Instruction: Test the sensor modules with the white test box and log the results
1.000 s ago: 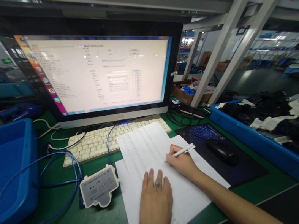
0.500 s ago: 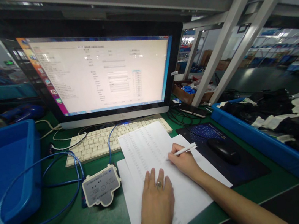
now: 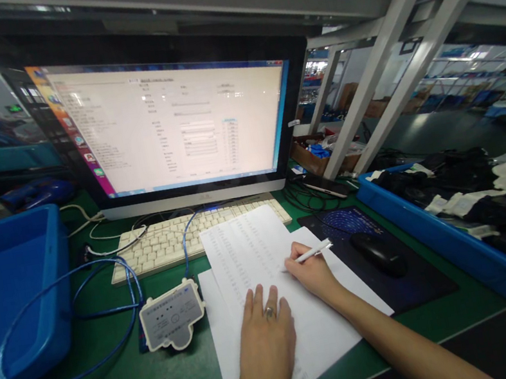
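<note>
My right hand is closed around a white pen, its tip on a sheet of paper covered with columns of small writing. The writing is too small to read. My left hand lies flat on the papers, fingers spread, with a ring on one finger and a watch on the wrist. Beneath the written sheet is another white sheet. To the left of the papers lies a grey and white device with a blue cable looping beside it.
A lit computer monitor stands behind a cream keyboard. On the right, a black mouse rests on a dark mouse pad, beside a blue bin full of black and white parts. Another blue tray sits at left.
The pen leans at a very slightly different angle in my right hand. Otherwise both hands and the papers stay in place.
</note>
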`<action>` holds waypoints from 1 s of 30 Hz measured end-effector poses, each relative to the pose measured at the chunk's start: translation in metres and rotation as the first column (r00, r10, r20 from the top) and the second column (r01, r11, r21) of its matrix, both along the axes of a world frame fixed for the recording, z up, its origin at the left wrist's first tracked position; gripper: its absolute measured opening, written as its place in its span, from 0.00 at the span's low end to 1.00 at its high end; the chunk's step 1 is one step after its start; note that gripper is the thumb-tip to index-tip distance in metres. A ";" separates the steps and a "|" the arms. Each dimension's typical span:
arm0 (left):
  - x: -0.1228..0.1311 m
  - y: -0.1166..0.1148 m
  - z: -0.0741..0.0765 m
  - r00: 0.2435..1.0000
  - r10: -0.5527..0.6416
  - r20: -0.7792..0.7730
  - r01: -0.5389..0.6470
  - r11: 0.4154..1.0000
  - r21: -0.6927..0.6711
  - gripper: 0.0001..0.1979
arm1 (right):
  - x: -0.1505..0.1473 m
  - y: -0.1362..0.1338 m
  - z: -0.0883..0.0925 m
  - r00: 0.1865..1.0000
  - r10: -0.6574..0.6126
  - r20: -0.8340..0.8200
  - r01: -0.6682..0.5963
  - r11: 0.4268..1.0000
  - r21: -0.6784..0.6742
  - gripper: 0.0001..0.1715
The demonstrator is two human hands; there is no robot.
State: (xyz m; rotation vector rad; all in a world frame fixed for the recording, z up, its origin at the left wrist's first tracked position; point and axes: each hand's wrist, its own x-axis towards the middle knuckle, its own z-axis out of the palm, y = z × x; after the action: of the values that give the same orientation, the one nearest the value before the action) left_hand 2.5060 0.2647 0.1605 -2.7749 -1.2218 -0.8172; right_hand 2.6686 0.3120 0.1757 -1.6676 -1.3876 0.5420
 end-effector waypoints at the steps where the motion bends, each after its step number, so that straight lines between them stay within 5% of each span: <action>1: 0.000 0.000 0.000 1.000 0.001 0.001 -0.001 1.000 -0.002 0.13 | 0.000 0.000 0.000 1.000 -0.002 0.000 0.002 1.000 0.002 0.11; 30: -0.002 0.002 -0.001 1.000 -0.018 -0.014 0.017 0.995 -0.100 0.13 | 0.018 -0.010 0.005 0.994 -0.057 -0.092 0.065 0.994 0.088 0.11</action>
State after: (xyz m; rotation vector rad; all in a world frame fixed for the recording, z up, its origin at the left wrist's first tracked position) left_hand 2.5036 0.2669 0.1599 -2.8680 -1.2720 -0.7555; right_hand 2.6865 0.3022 0.1809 -1.5889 -1.2740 0.5046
